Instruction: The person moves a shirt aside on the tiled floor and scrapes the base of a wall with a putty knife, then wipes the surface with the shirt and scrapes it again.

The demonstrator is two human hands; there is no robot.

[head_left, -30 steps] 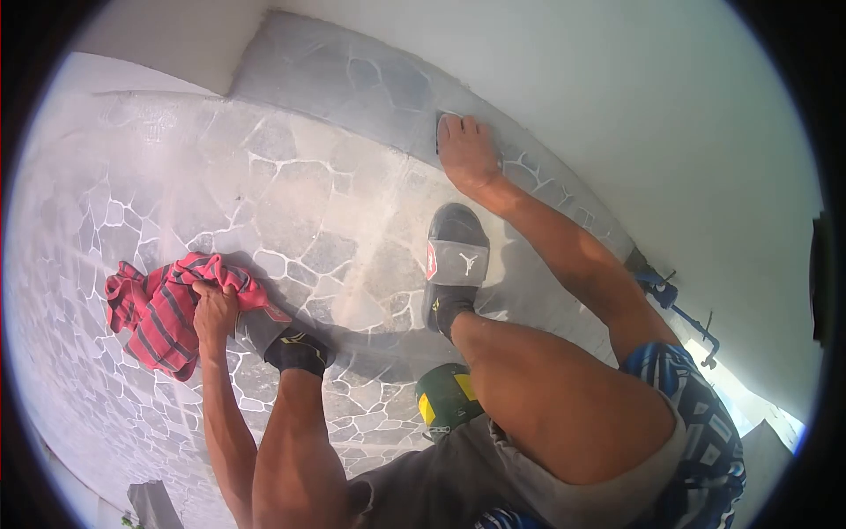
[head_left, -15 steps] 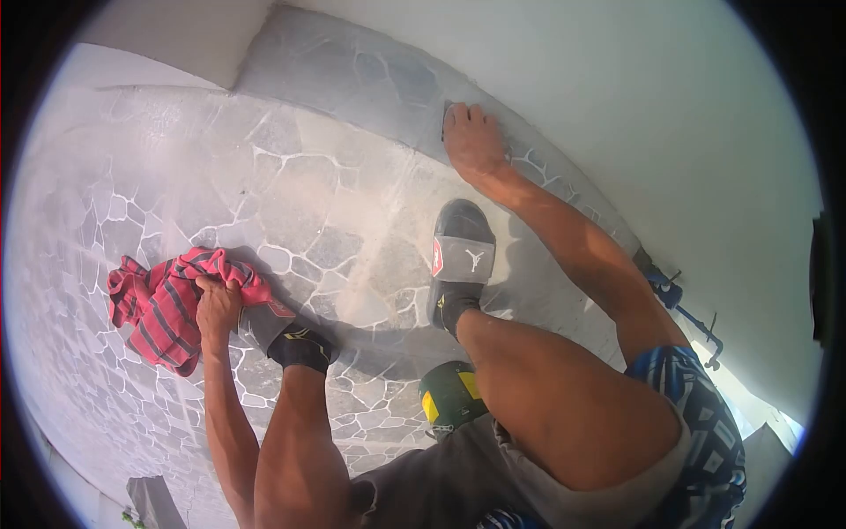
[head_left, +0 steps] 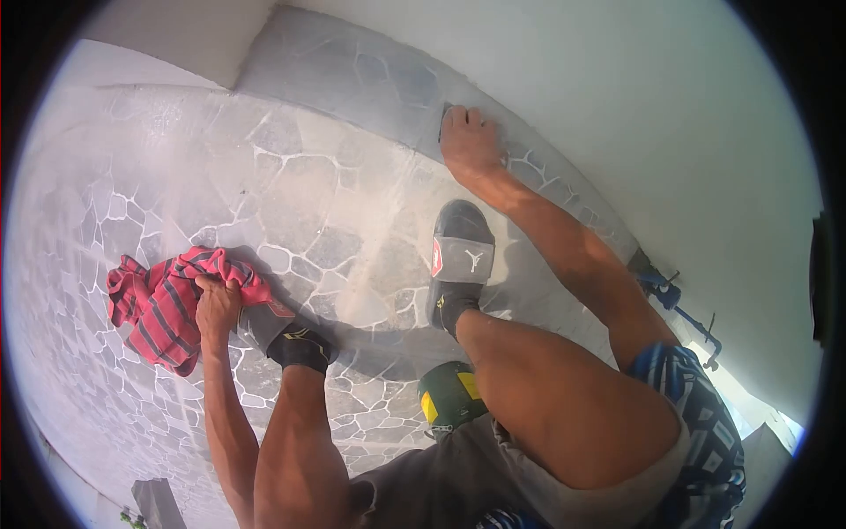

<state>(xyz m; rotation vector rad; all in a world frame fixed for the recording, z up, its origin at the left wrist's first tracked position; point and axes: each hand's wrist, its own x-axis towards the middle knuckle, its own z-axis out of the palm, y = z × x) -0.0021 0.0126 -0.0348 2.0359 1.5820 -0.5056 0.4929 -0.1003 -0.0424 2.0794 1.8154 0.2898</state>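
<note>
My left hand (head_left: 218,309) is closed on a red cloth with dark stripes (head_left: 167,309), which looks like a bunched shirt and lies over the front of my left slide sandal (head_left: 261,328). Up at the raised stone strip (head_left: 388,75) along the wall, my right hand (head_left: 471,141) curls palm down around a dark flat block (head_left: 443,123). Only a thin edge of that block shows past the fingers, so its kind is hidden. It rests against the strip's surface, which looks dusty.
My right sandal (head_left: 463,251) stands on the stone-patterned floor (head_left: 308,238). Between my legs is a dark green round container (head_left: 449,397) with yellow patches. Blue pipework (head_left: 674,300) runs at the foot of the pale wall (head_left: 687,150) on the right.
My right hand has shifted slightly to the left along the stone strip with the dark block. My left hand and the red cloth stay in place.
</note>
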